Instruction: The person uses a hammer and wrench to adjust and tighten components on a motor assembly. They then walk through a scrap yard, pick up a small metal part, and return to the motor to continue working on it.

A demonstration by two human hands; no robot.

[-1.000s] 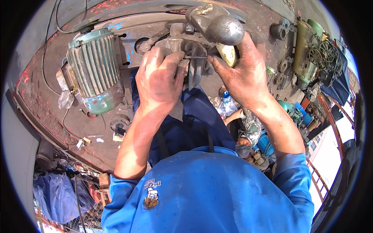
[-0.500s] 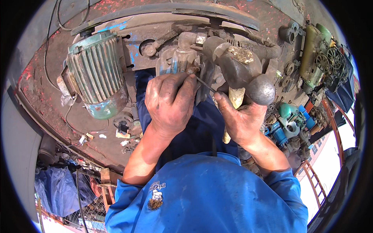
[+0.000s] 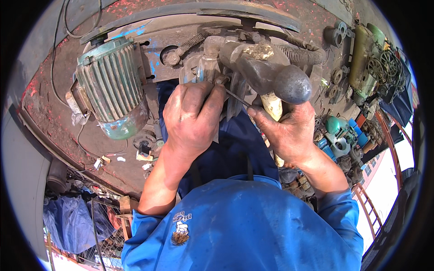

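Note:
A ball-peen hammer (image 3: 257,72) with a pale, worn wooden handle is gripped in my right hand (image 3: 289,135), its round end standing above my knuckles. Against that hand's thumb tip rests one end of a thin metal rod (image 3: 237,98). My left hand (image 3: 191,119) is closed, its thumb and fingers pinched around the rod's other end, which they hide. Just beyond my left fingertips sits a grimy metal housing (image 3: 209,67), partly covered by the hammer head.
A green ribbed electric motor (image 3: 110,86) stands to the left on a metal base. Beyond my hands runs a ribbed hose (image 3: 300,55). Old machine parts and a yellow-green cylinder (image 3: 359,56) lie at the right. Small scraps and a cable (image 3: 81,144) are on the left floor.
The hammer head has swung left, over the housing. My left hand has shifted slightly left, while my right hand has turned, with more of its back showing.

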